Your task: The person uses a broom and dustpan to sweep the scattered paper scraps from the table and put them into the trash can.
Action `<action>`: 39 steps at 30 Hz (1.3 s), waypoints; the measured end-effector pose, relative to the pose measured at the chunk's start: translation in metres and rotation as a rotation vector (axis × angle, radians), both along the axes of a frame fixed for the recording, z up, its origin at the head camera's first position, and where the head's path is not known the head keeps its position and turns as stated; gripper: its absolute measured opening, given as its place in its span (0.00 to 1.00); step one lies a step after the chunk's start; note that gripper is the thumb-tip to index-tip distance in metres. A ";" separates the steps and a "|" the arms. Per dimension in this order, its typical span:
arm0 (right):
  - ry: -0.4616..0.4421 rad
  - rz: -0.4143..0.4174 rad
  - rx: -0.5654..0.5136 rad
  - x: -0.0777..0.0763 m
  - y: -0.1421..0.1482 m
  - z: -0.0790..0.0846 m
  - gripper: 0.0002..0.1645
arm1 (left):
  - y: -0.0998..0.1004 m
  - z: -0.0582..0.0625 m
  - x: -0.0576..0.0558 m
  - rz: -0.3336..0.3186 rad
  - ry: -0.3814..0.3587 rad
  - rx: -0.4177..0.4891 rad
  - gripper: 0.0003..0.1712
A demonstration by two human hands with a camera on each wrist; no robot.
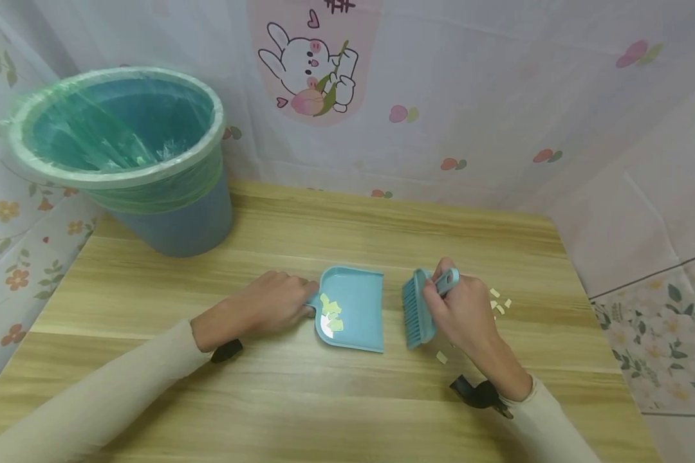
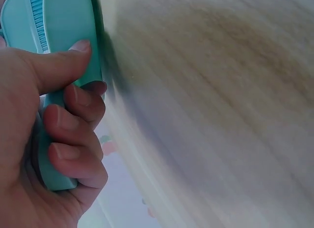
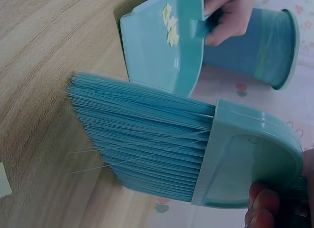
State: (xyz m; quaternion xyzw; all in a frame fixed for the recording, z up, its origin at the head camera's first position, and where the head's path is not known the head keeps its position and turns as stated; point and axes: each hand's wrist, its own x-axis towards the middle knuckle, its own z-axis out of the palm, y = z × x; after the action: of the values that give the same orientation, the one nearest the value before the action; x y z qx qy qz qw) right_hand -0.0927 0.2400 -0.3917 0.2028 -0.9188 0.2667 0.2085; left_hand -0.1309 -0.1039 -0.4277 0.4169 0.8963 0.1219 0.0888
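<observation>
A light-blue dustpan [image 1: 356, 308] lies on the wooden table, its straight edge facing right. My left hand [image 1: 275, 302] grips its handle; in the left wrist view the fingers [image 2: 73, 127] curl round the handle and the thumb lies along it. Several pale yellow-green paper scraps [image 1: 332, 313] rest in the pan near the handle end. My right hand [image 1: 460, 315] holds a blue hand brush [image 1: 418, 312] just right of the pan, bristles toward it. In the right wrist view the bristles [image 3: 147, 134] fan out, a few splayed. More scraps [image 1: 500, 302] lie on the table about the right hand.
A blue bin [image 1: 176, 225] lined with a green plastic bag stands at the back left of the table [image 1: 324, 405]. Behind hangs a white printed cloth [image 1: 469, 96], with a rabbit drawing on it. Patterned cloth and tiles border the right side.
</observation>
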 end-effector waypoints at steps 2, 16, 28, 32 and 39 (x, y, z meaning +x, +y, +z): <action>-0.003 -0.007 0.001 0.000 0.000 0.000 0.12 | -0.002 0.001 0.000 0.000 0.005 0.004 0.15; -0.017 -0.023 -0.013 0.002 -0.001 0.000 0.12 | -0.010 0.027 -0.010 -0.027 0.038 0.055 0.13; -0.004 -0.020 -0.010 0.002 0.000 -0.001 0.13 | -0.022 0.071 -0.020 -0.055 0.019 0.109 0.14; -0.010 -0.021 -0.009 0.002 0.000 0.000 0.13 | -0.027 0.089 -0.021 -0.041 -0.027 0.107 0.13; -0.011 -0.022 -0.014 0.001 0.001 -0.001 0.13 | -0.038 0.125 -0.025 -0.011 -0.032 0.092 0.12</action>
State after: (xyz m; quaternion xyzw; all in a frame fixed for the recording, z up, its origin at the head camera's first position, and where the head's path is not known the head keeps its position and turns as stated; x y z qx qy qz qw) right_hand -0.0913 0.2406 -0.3924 0.1900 -0.9202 0.2719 0.2080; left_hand -0.1555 -0.1422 -0.3032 0.4234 0.8860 0.1692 0.0847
